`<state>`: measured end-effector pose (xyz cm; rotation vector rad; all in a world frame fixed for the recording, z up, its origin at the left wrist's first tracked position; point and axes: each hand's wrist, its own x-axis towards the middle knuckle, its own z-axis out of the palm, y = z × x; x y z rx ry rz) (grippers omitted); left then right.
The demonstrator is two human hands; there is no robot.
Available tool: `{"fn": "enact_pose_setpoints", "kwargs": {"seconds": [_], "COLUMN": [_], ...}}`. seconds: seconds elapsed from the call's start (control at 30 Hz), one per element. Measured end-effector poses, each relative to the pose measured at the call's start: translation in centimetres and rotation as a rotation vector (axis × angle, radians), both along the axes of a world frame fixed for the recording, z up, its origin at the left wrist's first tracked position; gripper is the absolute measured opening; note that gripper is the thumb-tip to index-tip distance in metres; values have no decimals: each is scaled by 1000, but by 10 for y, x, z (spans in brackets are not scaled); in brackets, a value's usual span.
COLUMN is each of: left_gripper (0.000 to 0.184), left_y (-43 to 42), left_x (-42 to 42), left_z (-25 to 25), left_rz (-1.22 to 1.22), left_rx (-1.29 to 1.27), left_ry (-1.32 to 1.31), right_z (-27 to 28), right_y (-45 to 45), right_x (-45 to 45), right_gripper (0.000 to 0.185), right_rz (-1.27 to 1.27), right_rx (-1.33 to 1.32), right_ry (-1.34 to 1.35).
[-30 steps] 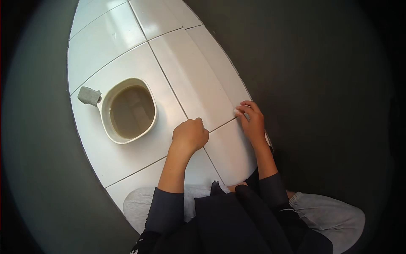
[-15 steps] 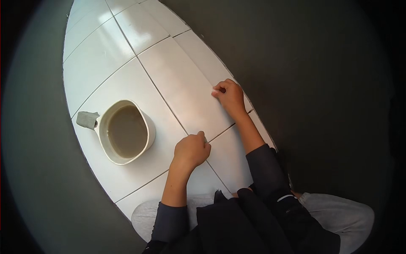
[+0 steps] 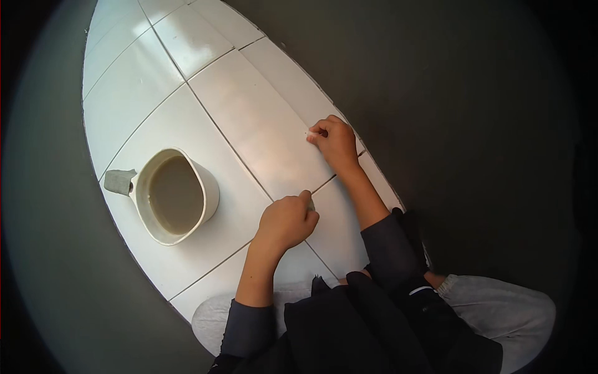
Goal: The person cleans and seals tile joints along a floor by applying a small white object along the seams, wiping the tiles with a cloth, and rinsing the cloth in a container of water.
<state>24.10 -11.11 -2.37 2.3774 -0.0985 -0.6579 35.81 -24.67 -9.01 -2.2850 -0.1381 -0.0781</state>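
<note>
My left hand (image 3: 288,221) is closed above the white tiled surface (image 3: 230,255), near a crossing of tile joints. A small greyish piece shows between its thumb and forefinger, too small to name. Farther right, my right hand (image 3: 336,142) has its thumb and fingertips pinched together close to the tiles, near the right edge; whether something tiny is between them cannot be made out. To the left stands a white squarish dipper (image 3: 212,193) with murky grey-brown liquid (image 3: 177,194) inside. A grey cloth-like piece (image 3: 119,181) covers its handle.
Dark grey floor (image 3: 473,137) lies on both sides of the tiled surface. Thin dark joints divide the tiles. My crossed legs in light grey trousers (image 3: 498,311) and dark clothing are at the bottom.
My right hand has moved forward along the tiles, its fingers drawing together. My left hand stays closed and has turned slightly, showing the greyish piece. The dipper appears lower in view as the camera shifted.
</note>
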Motion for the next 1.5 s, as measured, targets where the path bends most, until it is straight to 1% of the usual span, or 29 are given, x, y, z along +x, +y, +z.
{"fn": "enact_pose_setpoints", "kwargs": {"seconds": [0.1,0.17,0.3,0.4,0.5,0.6,0.77,0.87,1.07,1.17,1.23,1.3,1.37,1.5], "left_gripper": [19,19,19,18,18,19,20,20,19,19,18,19,19,19], "left_y": [3,6,4,-3,-3,2,4,2,-2,0,3,4,3,-1], "left_x": [1,1,-2,-3,-4,-3,-5,-5,-5,-5,-3,-2,-3,-6], "left_z": [0,-6,-6,0,-2,-5,-8,-6,-8,-12,-10,-5,-4,-8], "left_rz": [-1,11,6,-23,-33,-24,-12,-21,-54,-44,-31,-49,-36,-32], "left_rx": [-32,-33,-28,-67,-71,-34,-50,-70,-59,-53,-49,-23,-34,-84], "left_ry": [-22,-44,-73,-77,-96,-81,-94,-83,-96,-108,-125,-68,-70,-113], "right_z": [5,8,7,8,1,3,6,8,3,4,4,4,7,5], "right_y": [0,-14,-31,-20,7,13,-30,-32,19,22,9,-9,-22,-15], "right_x": [4,-17,-46,-34,0,11,-31,-49,5,14,2,-22,-43,-33], "right_gripper": [16,16,15,16,17,18,16,15,14,14,14,15,15,15], "right_rz": [50,31,-28,-30,-13,-7,-21,-47,2,31,28,30,-38,-44], "right_rx": [-2,-56,25,-29,-32,-9,-22,-49,-15,-9,-37,-67,-35,-89], "right_ry": [8,97,136,56,7,33,110,83,-26,-24,14,60,99,82]}}
